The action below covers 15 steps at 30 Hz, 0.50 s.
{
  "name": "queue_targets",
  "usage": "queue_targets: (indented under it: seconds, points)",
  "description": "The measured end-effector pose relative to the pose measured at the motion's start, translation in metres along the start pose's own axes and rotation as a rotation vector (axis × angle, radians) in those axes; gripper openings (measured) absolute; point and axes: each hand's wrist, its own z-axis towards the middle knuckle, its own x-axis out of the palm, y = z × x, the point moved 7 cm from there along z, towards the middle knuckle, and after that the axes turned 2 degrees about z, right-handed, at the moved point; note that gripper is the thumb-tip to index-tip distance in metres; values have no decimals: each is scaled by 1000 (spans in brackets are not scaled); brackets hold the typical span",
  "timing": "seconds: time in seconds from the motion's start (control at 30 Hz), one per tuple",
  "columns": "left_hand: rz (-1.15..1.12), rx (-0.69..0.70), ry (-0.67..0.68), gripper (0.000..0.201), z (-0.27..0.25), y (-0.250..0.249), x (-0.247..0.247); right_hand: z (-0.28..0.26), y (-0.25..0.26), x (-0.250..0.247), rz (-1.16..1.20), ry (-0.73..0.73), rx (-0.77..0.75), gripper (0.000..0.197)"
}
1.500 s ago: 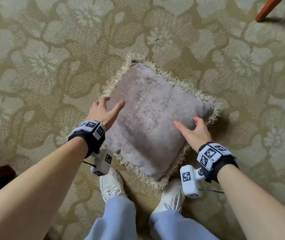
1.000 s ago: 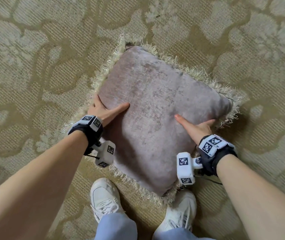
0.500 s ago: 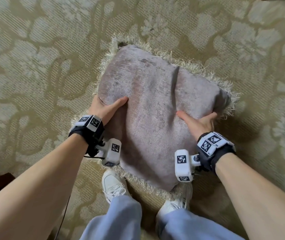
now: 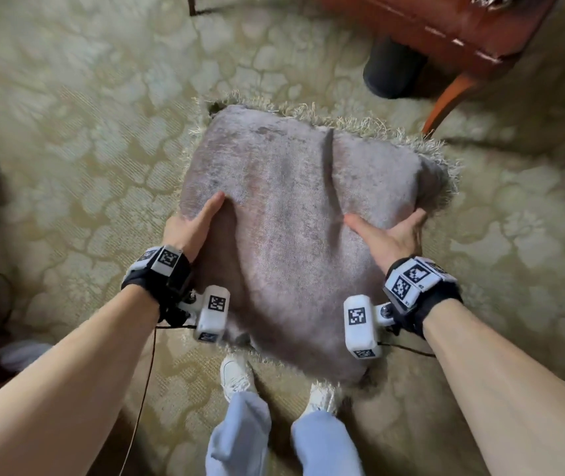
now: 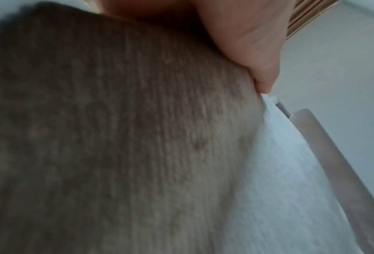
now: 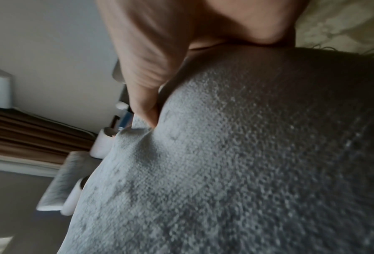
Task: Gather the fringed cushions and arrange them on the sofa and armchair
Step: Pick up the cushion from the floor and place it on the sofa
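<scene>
The fringed cushion (image 4: 294, 235) hangs above the carpet (image 4: 68, 115), held between both grips: the left hand (image 4: 193, 228) and the right hand (image 4: 389, 235) clamp its opposite sides, thumbs on top. The armchair (image 4: 446, 25) stands ahead to the right, nearer the right hand.

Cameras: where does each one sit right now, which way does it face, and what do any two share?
Head: on the head, looking down at the cushion, carpet; shows left hand, right hand, forearms, legs.
Left wrist: looks along the thumb over cushion fabric.
Right wrist: looks along the thumb pressing the fabric.
Shared: all show the cushion; both wrist views show the ceiling.
</scene>
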Motion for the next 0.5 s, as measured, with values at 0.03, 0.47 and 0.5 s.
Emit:
queue_targets:
  seconds: [0.03,0.47,0.5]
  points:
    - [-16,-9,16,63,-17,-22,-7,-8,23,-19,-2,2,-26,139]
    - [-22,204,-13,63,-183,-267,-68,-75,229,-236,21,-95,-287,132]
    - [-22,217,2,61,-192,-284,-66,-76,240,-250,23,-89,-299,132]
